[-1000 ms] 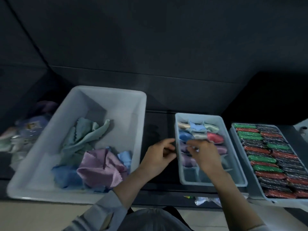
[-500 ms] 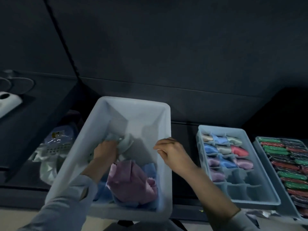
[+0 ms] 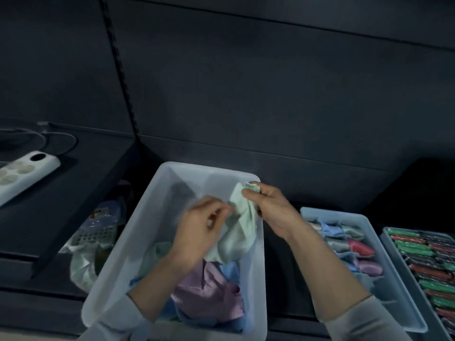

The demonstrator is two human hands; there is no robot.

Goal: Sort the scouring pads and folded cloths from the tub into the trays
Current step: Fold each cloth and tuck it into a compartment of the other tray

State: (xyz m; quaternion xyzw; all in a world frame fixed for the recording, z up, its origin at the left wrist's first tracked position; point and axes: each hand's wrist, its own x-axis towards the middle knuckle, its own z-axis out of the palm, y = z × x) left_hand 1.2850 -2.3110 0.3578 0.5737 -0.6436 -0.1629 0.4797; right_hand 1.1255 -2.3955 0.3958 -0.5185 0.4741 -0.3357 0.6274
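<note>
Green cloth (image 3: pixel 240 232) pinched by both hands' fingers (image 3: pixel 248 191) above tub (image 3: pixel 138 232).

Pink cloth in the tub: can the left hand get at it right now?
Probably not yet. The left hand and right hand both grip the pale green cloth, which hangs over the pink cloth in the tub.

A dark panelled wall (image 3: pixel 270 94) rises behind the black desk (image 3: pixel 49 217). A vertical slotted rail (image 3: pixel 120 70) runs down it. Lighting is dim. A white power strip (image 3: pixel 22 173) lies far left.
</note>
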